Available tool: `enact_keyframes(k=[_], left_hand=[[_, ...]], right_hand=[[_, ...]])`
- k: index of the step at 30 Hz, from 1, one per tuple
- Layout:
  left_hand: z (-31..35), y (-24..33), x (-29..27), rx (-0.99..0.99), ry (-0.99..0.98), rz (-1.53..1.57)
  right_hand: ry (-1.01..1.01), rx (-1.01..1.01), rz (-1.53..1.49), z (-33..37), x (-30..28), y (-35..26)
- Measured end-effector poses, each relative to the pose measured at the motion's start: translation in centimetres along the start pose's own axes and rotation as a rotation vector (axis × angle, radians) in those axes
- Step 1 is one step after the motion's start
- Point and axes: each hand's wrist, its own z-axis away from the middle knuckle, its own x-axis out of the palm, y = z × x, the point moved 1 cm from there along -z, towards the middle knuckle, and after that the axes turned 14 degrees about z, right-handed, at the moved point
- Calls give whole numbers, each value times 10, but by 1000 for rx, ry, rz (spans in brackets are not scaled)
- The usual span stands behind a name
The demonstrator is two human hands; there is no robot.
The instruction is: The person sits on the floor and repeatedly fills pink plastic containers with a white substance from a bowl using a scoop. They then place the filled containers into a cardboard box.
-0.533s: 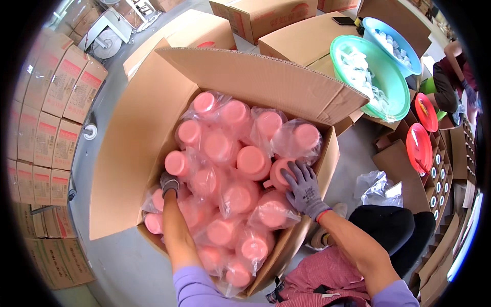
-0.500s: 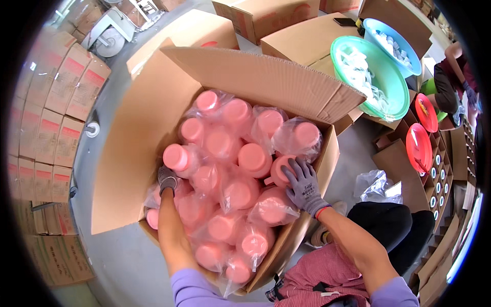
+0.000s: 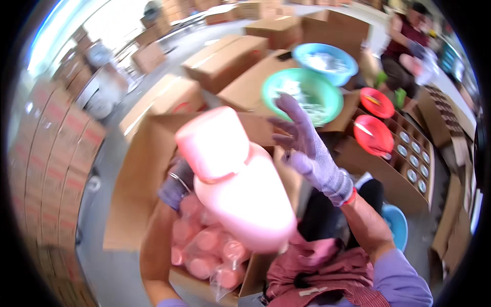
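Observation:
A large pink bottle (image 3: 250, 199) with a wide pink cap is raised close in front of me, tilted with its cap toward the upper left. My left hand (image 3: 177, 185), in a grey glove, is against its left side; the bottle hides most of the fingers, and nothing else appears to support it. To the right of the bottle, my gloved right hand (image 3: 309, 148) is up with its fingers spread, holding nothing. Below is an open cardboard box (image 3: 137, 189) with several pink-capped bottles (image 3: 207, 239) in clear plastic bags.
Beyond the box stand a green basin (image 3: 335, 105) and a blue basin (image 3: 349, 66) of small pale pieces. Two red dishes (image 3: 369, 134) rest by a divided carton (image 3: 394, 187). Stacked cartons (image 3: 56, 163) line the left; another person (image 3: 404, 46) sits at the upper right.
A pink bottle has come up out of the box toward me. My right hand has lifted off the bottles and opened. The view has tilted up, showing more of the room and the other person.

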Motion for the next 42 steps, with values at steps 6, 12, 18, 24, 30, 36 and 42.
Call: enact_keyframes(k=[6, 12, 18, 24, 30, 36, 42], left_hand=[[-67, 82, 264, -338, -514, 1697], [-42, 182, 347, -393, -395, 1393], [-25, 241, 332, -397, 13, 1023], [-51, 263, 332, -392, -201, 956], [-71, 257, 324, -591, -757, 949], [-78, 243, 327, -943, -638, 1096], [-81, 242, 323, -1078, -690, 1170]], right_hand=[[-27, 11, 867, 123, -85, -92], [190, 212, 776, 250, -154, -60], [157, 216, 504, 261, -197, -50], [460, 222, 460, 219, -283, 11], [868, 513, 1314, 165, -468, 192], [306, 472, 1949, 116, -477, 246], [-128, 676, 1941, 64, -437, 282]])
